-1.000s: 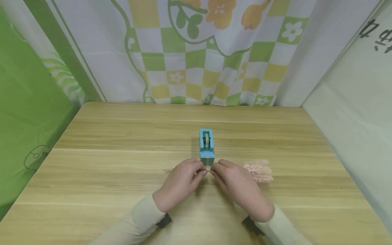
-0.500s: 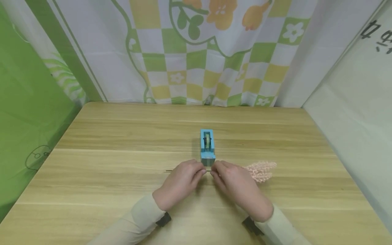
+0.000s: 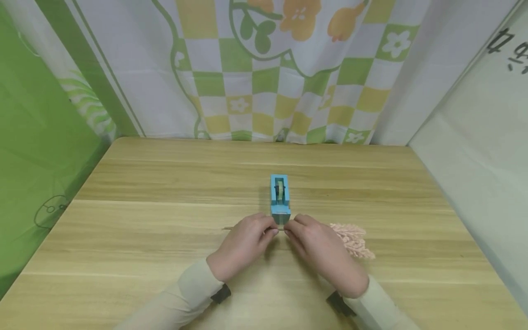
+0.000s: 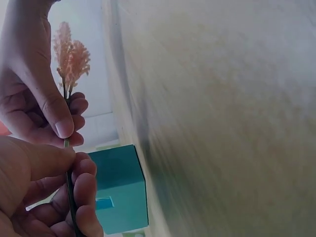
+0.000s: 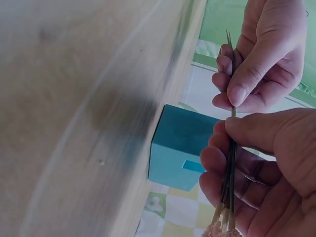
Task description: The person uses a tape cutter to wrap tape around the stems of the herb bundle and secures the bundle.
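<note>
Both hands pinch one thin bundle of dark flower stems, holding it crosswise over the near middle of the table. My left hand has thumb and fingertips on the stems toward their bare ends. Close beside it, my right hand pinches them nearer the blossoms. Fluffy pink flower heads stick out past the right hand. Between the two thumbs a short, paler stretch of stem shows. Just beyond the fingertips stands a blue tape dispenser, carrying a roll of tape.
The wooden table reaches back to a checked, flowered curtain. A green cloth hangs on the left, a pale wall sheet with dark writing on the right.
The pink flower heads have turned and fanned out lower to the right, and the bare stem ends at left have shifted and drawn together. Both hands stay nearly in place.
</note>
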Demonstrator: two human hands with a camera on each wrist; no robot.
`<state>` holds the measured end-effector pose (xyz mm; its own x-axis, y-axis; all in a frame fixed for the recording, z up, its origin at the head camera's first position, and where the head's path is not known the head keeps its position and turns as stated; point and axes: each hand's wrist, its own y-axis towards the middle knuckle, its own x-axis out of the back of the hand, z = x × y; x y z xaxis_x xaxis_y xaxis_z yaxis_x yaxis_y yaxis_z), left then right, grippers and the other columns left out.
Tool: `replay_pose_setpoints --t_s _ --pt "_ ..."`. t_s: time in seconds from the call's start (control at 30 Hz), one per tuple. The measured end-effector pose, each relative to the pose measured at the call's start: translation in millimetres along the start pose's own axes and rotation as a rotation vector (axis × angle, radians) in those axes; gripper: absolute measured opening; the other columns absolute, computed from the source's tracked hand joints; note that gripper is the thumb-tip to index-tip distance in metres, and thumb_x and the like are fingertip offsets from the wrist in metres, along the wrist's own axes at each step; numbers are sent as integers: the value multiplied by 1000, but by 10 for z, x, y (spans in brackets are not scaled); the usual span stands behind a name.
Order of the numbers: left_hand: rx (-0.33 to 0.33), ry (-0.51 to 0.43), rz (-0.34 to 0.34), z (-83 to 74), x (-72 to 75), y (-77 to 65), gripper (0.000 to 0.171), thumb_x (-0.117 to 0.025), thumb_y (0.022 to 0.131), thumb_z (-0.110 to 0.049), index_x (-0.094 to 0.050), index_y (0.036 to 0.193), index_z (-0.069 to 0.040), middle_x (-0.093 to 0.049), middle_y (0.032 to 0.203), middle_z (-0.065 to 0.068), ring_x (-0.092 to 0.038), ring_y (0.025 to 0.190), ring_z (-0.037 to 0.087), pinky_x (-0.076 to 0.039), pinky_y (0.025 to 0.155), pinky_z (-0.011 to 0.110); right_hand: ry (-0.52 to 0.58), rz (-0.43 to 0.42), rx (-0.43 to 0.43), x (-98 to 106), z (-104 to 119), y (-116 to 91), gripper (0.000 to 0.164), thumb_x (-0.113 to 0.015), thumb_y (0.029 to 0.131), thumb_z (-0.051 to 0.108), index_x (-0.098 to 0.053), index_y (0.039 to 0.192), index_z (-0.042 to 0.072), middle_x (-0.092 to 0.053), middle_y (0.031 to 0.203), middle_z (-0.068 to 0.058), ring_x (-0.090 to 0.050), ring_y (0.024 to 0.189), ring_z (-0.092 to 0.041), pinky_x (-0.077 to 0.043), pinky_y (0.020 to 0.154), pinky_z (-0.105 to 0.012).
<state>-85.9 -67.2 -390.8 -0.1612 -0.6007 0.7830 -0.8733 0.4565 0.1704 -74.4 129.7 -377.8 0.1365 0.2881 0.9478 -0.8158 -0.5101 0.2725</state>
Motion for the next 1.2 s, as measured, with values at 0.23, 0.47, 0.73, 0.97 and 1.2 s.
replay_pose_setpoints --t_s 0.23,0.47,0.73,0.97,1.2 --pt "7 29 23 13 -28 14 17 -63 105 -15 -77 105 -5 -73 91 3 -60 75 10 -57 72 24 43 -23 -34 -3 -17 21 8 -80 92 11 -78 100 11 -72 89 4 -64 76 -7 -58 68 -22" --pt "-4 -9 0 28 3 37 13 -67 103 -14 -78 101 -6 -73 90 0 -55 72 7 -51 66 21 58 -51 -40 -21 -20 22 5 -78 93 11 -76 98 11 -69 81 4 -51 64 -3 -47 57 -16" --pt "6 -26 -10 46 -10 48 10 -69 101 -12 -78 101 -7 -73 90 0 -54 72 6 -50 65 20 33 8 -68 -12 -3 30 8 -75 96 12 -78 102 9 -71 84 3 -60 70 -6 -55 63 -21" --pt "10 -32 -13 42 -19 51 16 -67 103 -18 -77 99 -6 -65 83 -2 -50 67 5 -45 58 18 37 -18 -77 -18 -13 42 6 -78 94 11 -78 99 10 -70 84 3 -58 67 -5 -50 59 -17" --pt "17 -29 15 51 -17 51 19 -63 105 -15 -77 99 -3 -59 78 -2 -47 65 6 -44 56 19 24 -67 -56 -39 -20 49 5 -79 92 12 -77 96 10 -72 82 2 -60 65 -9 -52 61 -21"
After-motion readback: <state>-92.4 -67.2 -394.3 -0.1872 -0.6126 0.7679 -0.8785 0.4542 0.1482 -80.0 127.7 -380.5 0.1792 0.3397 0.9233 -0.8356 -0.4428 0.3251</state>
